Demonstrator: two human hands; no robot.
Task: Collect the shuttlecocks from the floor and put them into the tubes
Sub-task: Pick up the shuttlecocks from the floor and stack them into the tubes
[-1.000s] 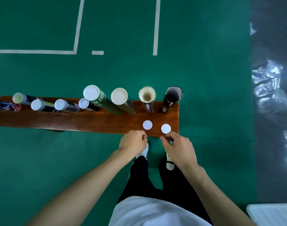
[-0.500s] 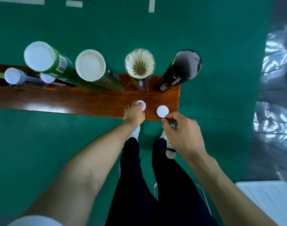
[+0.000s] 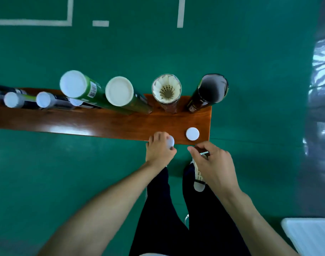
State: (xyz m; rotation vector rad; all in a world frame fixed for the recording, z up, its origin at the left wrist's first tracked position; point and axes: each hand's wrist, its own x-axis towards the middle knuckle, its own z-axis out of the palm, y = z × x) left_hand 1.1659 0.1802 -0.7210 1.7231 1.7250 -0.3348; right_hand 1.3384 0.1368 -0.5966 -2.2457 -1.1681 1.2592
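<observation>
Floor [image 3: 158,52] green, no loose shuttlecocks visible on it. Counter [image 3: 102,124] carries a row of upright tubes, long axes vertical, mouths up; most capped. Full tube [image 3: 166,89] open, shuttlecocks [image 3: 166,90] nested inside with skirts upward, corks down. Dark tube [image 3: 214,88] open, apparently empty. Judged near the end: capping remains. Left hand [image 3: 160,150] pinches a white cap [image 3: 170,142]. Right hand [image 3: 211,161] loosely curled; whether it holds anything, cannot tell. Second cap [image 3: 192,133] lies loose.
</observation>
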